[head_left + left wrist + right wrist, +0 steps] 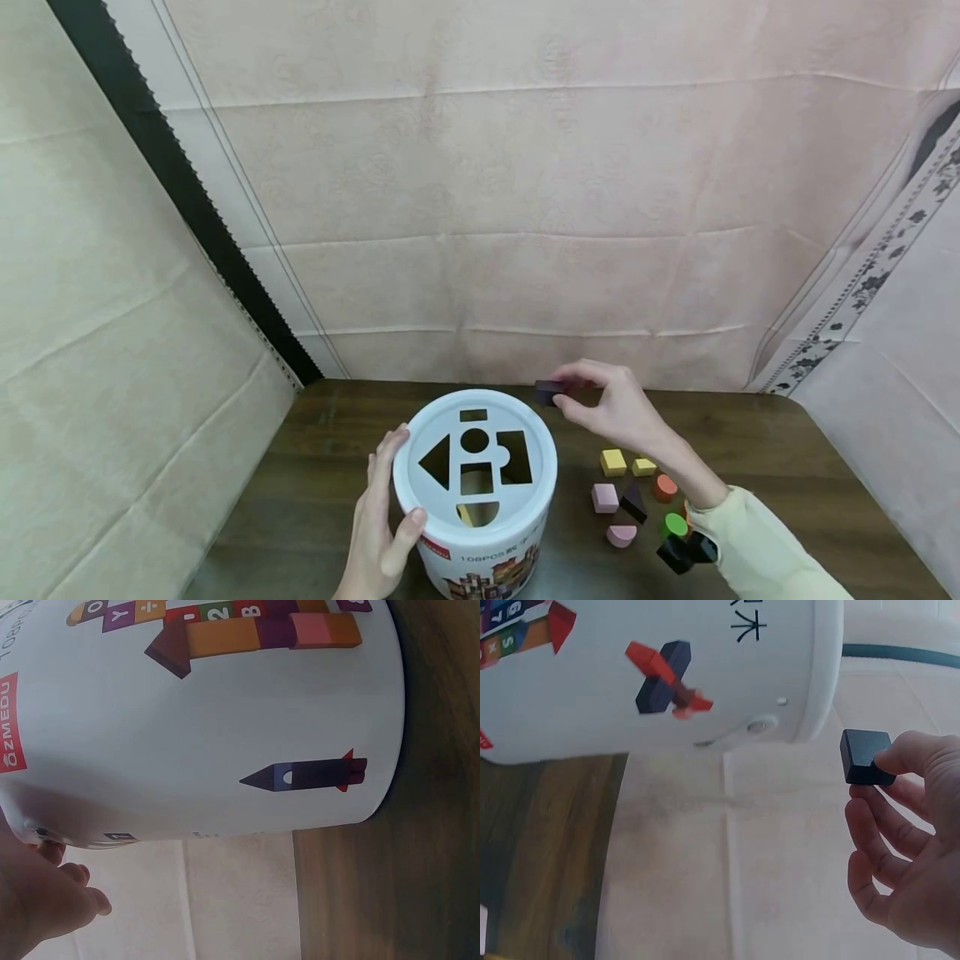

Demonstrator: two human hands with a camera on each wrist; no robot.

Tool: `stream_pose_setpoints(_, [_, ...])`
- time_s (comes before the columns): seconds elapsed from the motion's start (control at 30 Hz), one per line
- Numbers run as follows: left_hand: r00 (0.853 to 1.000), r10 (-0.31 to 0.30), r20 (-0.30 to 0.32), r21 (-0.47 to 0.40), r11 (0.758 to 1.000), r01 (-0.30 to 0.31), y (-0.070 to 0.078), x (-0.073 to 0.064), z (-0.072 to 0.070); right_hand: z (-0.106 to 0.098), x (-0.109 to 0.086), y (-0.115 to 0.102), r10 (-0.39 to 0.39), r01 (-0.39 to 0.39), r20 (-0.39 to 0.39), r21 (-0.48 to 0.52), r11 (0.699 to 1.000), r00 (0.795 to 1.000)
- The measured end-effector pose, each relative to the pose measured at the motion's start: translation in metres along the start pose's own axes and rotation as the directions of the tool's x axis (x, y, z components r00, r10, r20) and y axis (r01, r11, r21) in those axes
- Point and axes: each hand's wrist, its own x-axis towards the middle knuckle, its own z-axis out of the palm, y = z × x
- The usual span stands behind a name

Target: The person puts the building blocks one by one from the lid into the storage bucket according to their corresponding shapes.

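Observation:
A white shape-sorter bucket stands upright, its lid cut with a triangle, a circle, rectangles and other holes. My left hand holds the bucket at its left side, thumb at the front of the rim and fingers farther back. Beyond the lid's right edge, my right hand pinches a dark rectangular block between thumb and fingers. The block is up in the air beside the lid, apart from it. In the right wrist view, the other fingers hang loosely curled below the block.
Right of the bucket, several blocks lie on the wooden table: yellow, pink, orange, green and black ones. Something yellow shows through the lid's front hole. Pale cloth hangs behind.

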Motion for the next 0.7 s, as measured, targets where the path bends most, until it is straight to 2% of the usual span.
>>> stream_pose_setpoints(0.23, [1.0,-0.004,-0.005,0.0,1.0,0.004,-0.001,0.001,0.001,0.014,0.012,-0.009,0.016,-0.018,0.052,0.032,0.999,0.999])
stream_pose_setpoints(0.7, [0.999,-0.041,-0.001,0.02,0.999,0.041,0.002,0.001,0.001,0.043,0.033,-0.015,-0.047,0.038,0.114,0.079,0.996,0.992])
